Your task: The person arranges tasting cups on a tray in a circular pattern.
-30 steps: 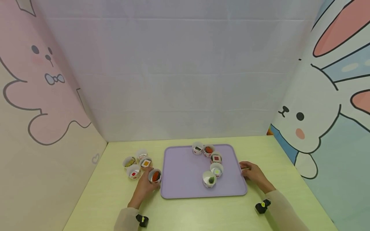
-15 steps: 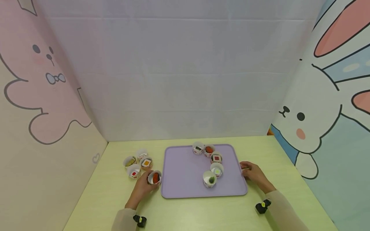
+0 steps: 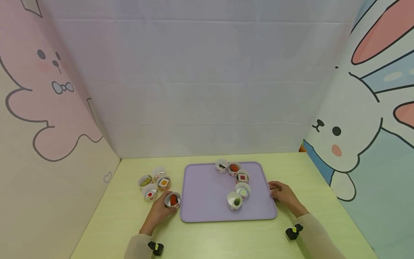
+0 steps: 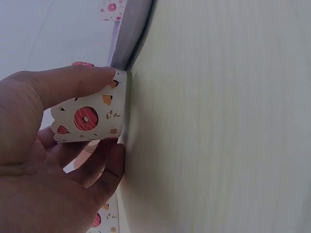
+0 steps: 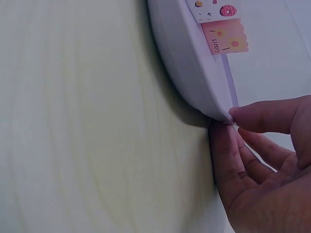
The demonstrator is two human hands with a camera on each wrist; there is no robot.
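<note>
My left hand (image 3: 159, 211) holds a small paper cup (image 4: 97, 114) with donut and flower prints, thumb along one side and fingers around the other. In the head view this cup shows an orange-red piece (image 3: 174, 200) inside and stands just off the left edge of a lilac tray (image 3: 207, 212). At the tray's right side my right hand (image 3: 286, 196) pinches the rim; the right wrist view puts the thumb (image 5: 257, 116) on top of the edge and a finger (image 5: 226, 160) beneath. On the tray, several similar cups form a curved row, including one with a green piece (image 3: 234, 201).
Left of the tray, more cups cluster on the pale wooden table (image 3: 194, 241): one with a yellow piece (image 3: 145, 181), one with a red square (image 3: 150, 192), one with an orange square (image 3: 164, 183). A white curtain (image 3: 207, 90) hangs behind; printed panels stand at both sides.
My left hand and its cup have shifted slightly left and toward me, a little away from the cluster. The right hand keeps its place at the tray rim.
</note>
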